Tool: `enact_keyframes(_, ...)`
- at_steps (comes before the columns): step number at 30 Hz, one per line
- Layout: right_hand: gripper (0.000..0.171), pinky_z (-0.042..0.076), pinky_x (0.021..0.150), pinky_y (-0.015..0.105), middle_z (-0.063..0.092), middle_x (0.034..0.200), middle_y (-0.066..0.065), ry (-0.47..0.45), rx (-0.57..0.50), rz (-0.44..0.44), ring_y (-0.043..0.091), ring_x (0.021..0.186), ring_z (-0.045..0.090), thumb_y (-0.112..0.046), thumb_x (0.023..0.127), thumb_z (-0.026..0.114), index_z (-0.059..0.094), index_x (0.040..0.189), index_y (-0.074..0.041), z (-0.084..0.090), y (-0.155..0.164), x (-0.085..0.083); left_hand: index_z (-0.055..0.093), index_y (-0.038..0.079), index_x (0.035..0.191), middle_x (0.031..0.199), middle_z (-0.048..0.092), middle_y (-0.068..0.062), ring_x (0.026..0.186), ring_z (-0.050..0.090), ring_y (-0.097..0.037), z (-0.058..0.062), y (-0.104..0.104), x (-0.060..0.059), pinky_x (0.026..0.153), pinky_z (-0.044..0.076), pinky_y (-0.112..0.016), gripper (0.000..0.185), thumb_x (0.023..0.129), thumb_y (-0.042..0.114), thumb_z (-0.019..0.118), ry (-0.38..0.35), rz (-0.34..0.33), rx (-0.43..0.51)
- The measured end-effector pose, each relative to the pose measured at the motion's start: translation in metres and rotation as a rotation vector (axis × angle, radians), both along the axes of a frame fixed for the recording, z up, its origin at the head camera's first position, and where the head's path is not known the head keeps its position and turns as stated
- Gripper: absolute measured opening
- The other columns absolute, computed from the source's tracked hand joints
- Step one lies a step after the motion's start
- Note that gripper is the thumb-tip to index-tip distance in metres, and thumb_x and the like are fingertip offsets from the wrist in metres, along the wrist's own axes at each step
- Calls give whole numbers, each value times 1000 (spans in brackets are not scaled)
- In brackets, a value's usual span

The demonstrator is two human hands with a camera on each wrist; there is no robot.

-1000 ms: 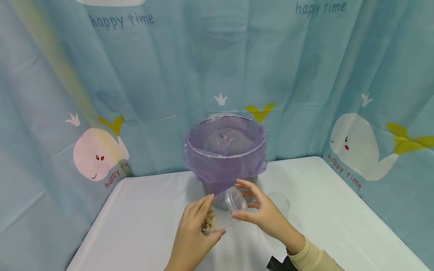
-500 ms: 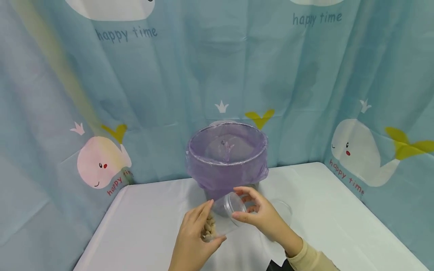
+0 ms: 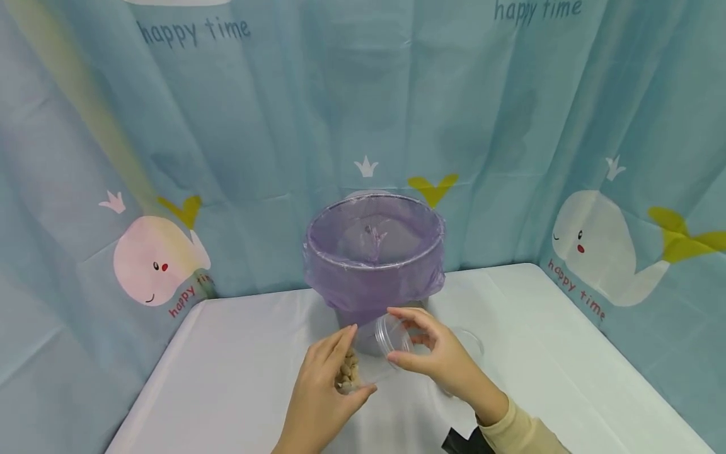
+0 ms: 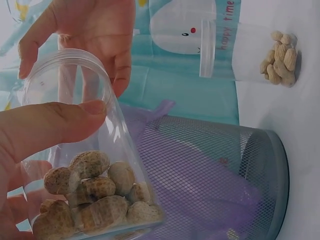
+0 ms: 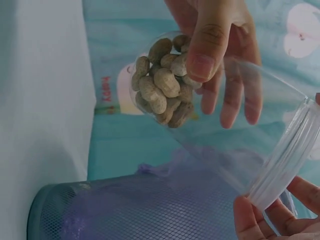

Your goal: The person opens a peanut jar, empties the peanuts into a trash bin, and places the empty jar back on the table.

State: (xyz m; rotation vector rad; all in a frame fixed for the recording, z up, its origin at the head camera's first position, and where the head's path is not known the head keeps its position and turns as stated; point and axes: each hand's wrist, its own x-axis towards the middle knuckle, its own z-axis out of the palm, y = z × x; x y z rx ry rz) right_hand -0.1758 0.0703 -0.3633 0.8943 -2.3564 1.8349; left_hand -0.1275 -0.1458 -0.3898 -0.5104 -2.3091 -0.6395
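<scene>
My left hand [image 3: 323,388] grips a clear plastic jar [image 5: 220,145] around its body, thumb on one side and fingers on the other. Tan peanuts in their shells [image 4: 95,192] lie gathered at the jar's bottom end. The jar tilts, its wide end with the clear ridged lid [image 5: 285,155] turned toward my right hand [image 3: 445,356]. Thumb and fingers of that hand curl round the lid's edge, as the right wrist view shows. In the head view, my left fingers hide part of the peanuts.
Behind the hands stands a mesh bin [image 4: 195,150] lined with a purple bag [image 3: 374,287]. A second clear jar [image 4: 242,47] with peanuts in it stands on the white table [image 3: 238,366], right of the bin. A patterned blue curtain [image 3: 255,126] encloses the table.
The head view dips and comes back up. Both hands keep their places on the jar, and my right fingers shift slightly around the lid.
</scene>
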Motion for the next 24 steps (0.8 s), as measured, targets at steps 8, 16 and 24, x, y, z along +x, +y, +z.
enact_keyframes(8, 64, 49, 99, 37, 48, 147, 10, 51, 29, 47, 18, 129, 45, -17, 87, 76, 49, 145, -9, -2, 1, -1, 54, 12, 142, 134, 63, -5, 117, 59, -24, -2, 0, -2, 92, 60, -43, 101, 52, 22, 99, -17, 5, 1)
enact_keyframes(16, 73, 49, 99, 31, 47, 147, 14, -18, 42, -15, 29, 125, 44, -25, 85, 79, 43, 148, -11, -3, -1, -3, 54, 10, 142, 135, 62, -5, 117, 58, -25, -1, 3, -5, 92, 59, -43, 101, 52, 20, 99, -6, 15, 5)
enact_keyframes(24, 65, 52, 90, 26, 53, 141, 10, -69, 35, -65, 25, 116, 48, -25, 86, 78, 50, 141, -7, -4, -1, -3, 54, 11, 142, 135, 62, -5, 117, 58, -24, -2, 4, -5, 92, 59, -42, 102, 52, 21, 99, -17, 17, 4)
